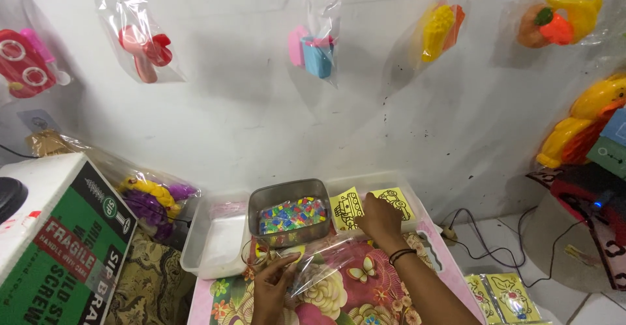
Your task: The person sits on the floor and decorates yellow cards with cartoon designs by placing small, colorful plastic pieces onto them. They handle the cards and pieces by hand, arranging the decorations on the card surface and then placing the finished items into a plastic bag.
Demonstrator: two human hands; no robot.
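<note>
My right hand (380,221) reaches forward over a stack of yellow picture cards (345,208), fingers resting on them where they sit in a clear plastic box (405,183). My left hand (272,283) pinches the edge of a clear plastic bag (326,260) lying on a flowered cloth (326,295). A metal tin (287,194) holding several small coloured pieces stands just beyond the bag, between the two hands.
A white plastic tub (212,247) sits left of the tin. A green and white cardboard box (62,240) stands at the left. Bagged toys hang on the white wall (248,103). More yellow card packs (505,297) lie on the floor at right, near cables.
</note>
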